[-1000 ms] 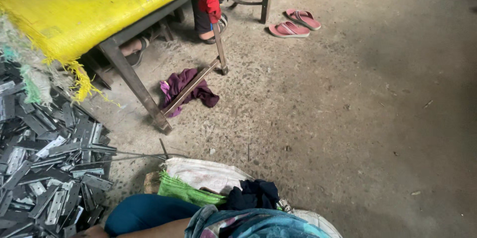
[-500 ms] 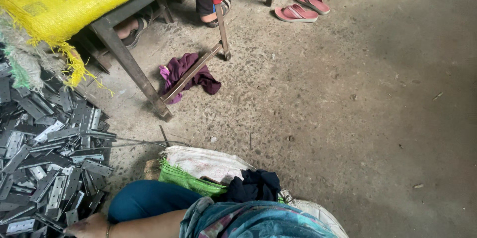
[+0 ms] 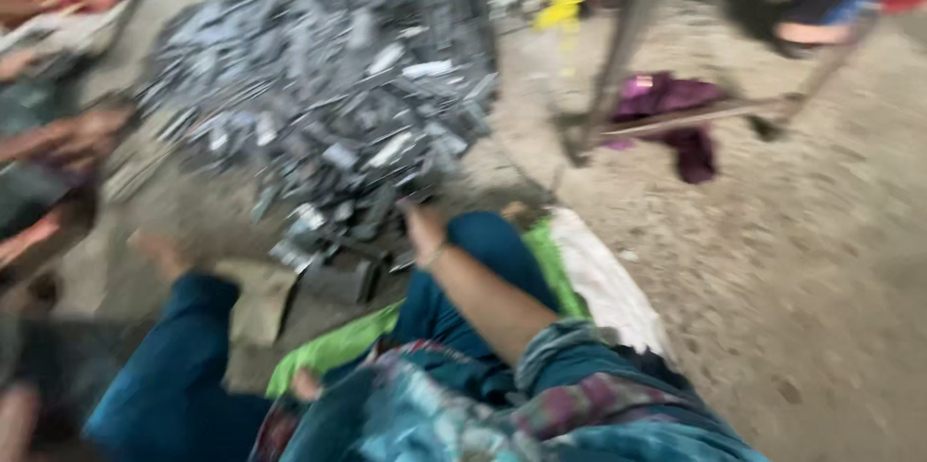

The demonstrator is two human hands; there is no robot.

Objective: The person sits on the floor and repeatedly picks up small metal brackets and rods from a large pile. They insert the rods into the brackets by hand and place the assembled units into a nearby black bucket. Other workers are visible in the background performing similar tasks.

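Right hand (image 3: 421, 223) stretched forward over a blue-trousered knee (image 3: 488, 250), at the near edge of a grey heap of flat metal pieces (image 3: 328, 85) on the floor (image 3: 792, 259). Fingers too blurred to tell whether curled or spread (whole view smeared by motion). Left hand out of sight. Purple cloth (image 3: 676, 110) lying under a metal frame (image 3: 628, 37), well apart.

Concrete floor (image 3: 801, 259): grey metal-strip heap (image 3: 328, 85), purple cloth (image 3: 676, 114).

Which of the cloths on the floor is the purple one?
The crumpled cloth under the bench's crossbar, upper right; the green and white ones lie beside the person's knee.
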